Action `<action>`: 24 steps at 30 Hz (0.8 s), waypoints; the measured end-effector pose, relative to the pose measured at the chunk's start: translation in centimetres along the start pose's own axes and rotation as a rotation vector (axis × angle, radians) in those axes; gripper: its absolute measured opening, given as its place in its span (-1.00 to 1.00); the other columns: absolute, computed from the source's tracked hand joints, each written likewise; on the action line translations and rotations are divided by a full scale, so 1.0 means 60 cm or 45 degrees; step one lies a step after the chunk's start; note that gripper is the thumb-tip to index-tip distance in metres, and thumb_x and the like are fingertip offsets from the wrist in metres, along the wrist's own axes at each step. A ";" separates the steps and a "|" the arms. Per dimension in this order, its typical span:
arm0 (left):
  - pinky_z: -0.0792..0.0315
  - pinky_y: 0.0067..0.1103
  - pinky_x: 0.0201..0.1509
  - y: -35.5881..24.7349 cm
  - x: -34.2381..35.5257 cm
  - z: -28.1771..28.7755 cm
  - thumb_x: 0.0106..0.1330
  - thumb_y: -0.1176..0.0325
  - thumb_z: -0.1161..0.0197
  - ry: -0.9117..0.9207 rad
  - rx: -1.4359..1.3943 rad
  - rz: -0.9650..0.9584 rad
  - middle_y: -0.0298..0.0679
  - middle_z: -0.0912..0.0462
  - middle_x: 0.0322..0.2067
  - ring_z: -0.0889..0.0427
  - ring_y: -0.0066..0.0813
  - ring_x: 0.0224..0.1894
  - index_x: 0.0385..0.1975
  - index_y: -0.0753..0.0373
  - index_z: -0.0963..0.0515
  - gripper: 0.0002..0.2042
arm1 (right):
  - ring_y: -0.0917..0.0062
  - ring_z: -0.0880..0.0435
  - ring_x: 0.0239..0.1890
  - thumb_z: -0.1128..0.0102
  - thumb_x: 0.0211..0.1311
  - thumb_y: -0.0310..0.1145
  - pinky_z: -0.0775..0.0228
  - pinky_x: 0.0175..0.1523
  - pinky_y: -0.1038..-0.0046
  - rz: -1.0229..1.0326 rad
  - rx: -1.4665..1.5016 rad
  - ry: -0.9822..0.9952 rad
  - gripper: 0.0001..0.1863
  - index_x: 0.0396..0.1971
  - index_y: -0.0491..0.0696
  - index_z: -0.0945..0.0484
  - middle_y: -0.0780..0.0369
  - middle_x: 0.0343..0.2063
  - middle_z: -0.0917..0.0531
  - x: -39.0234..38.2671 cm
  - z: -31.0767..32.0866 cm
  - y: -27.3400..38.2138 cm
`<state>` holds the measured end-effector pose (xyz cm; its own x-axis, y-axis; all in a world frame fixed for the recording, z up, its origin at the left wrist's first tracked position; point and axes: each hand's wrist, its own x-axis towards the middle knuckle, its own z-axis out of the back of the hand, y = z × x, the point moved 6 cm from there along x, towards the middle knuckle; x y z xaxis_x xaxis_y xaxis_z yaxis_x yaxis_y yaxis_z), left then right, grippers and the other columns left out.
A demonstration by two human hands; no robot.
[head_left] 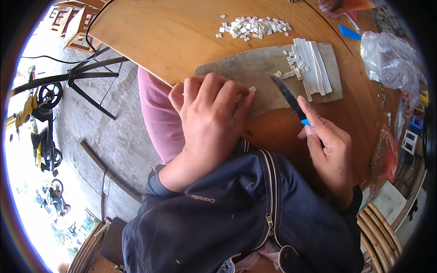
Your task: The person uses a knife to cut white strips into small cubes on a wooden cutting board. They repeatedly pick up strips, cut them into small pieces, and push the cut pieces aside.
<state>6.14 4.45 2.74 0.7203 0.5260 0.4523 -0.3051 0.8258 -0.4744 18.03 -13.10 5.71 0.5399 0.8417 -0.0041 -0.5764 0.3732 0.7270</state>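
Note:
My right hand (pixel 330 141) grips a knife (pixel 287 97) with a dark blade and a bit of blue at the handle. The forefinger lies along the back of the blade, and the tip points up and left over a worn wooden cutting board (pixel 218 66). At the board's left edge my left hand (pixel 209 104) is closed, fingers curled, with a small white piece (pixel 252 89) showing at the thumb and fingertip. How much of it the fingers hide I cannot tell. Flat white strips (pixel 316 68) lie on the board's right side, small cut bits (pixel 298 67) beside them.
Beyond the board lies a pile of small white squares (pixel 259 27) on the wooden table (pixel 168 27). A blue-handled tool (pixel 349 32) and a clear plastic bag (pixel 387 57) are at the right. A black metal stand (pixel 73 77) is on the floor at left.

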 end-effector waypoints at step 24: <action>-0.24 -0.25 0.13 -0.021 -0.016 -0.003 0.14 0.33 -0.31 0.051 0.066 -0.064 -0.49 -0.59 -0.24 -0.52 -0.37 -0.06 -0.13 0.02 -0.71 -0.73 | 0.38 -0.43 -0.61 -0.21 0.05 -0.76 -0.39 -0.41 0.26 0.201 -0.209 0.048 -0.20 0.35 0.14 -0.55 0.18 -0.60 -0.37 0.030 -0.013 0.015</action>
<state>5.96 2.90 2.75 0.7594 0.4759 0.4437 -0.2990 0.8609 -0.4117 17.98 -10.95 5.82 0.4135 0.9076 0.0730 -0.7459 0.2916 0.5989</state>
